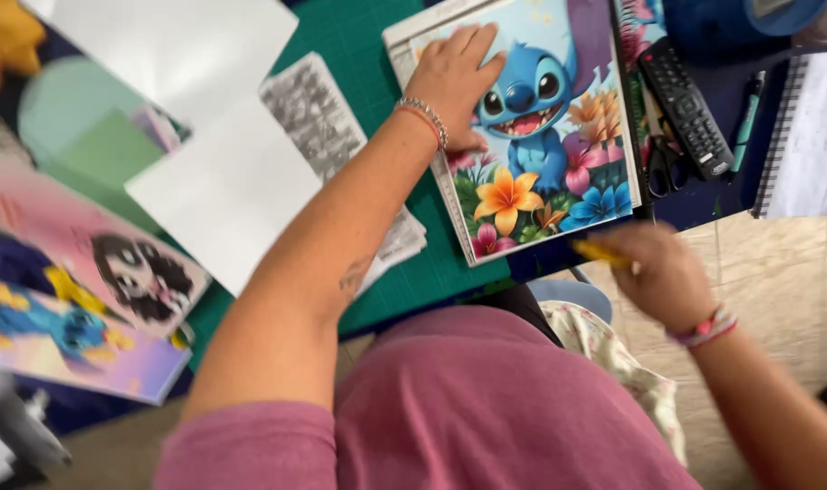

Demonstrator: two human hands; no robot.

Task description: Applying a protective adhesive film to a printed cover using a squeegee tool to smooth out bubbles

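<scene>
A person's left hand (454, 77) lies palm down, fingers together and flat, on a notebook cover (536, 127) printed with a blue cartoon creature among orange, pink and blue flowers. The cover sits directly under those fingers, its creature just beyond the fingertips and its flowers below the heel of the hand. It looks thin, light and glossy, likely stiff enough to slide in one piece yet slippery under a dry palm; pressing flat, as here, or pinching a free edge would seem the surest hold. The right hand (663, 272) hovers off the table's near edge, fingers curled shut around a yellow pencil-like tool (597, 252), whose tip points toward the cover's lower corner; blur hides the exact grip. Beneath the cover lies a green cutting mat (359, 36), firm and flat. Beyond the left fingertips, farther across the cover, rest black scissors (665, 163), a black remote control (685, 104) and a teal pen (747, 113), with a spiral notebook (808, 136) past them. Behind the left wrist lie white sheets (223, 195), a printed grey sheet (318, 113) and more cartoon covers (87, 299). Pale floor tiles (776, 263) show under the right hand.
</scene>
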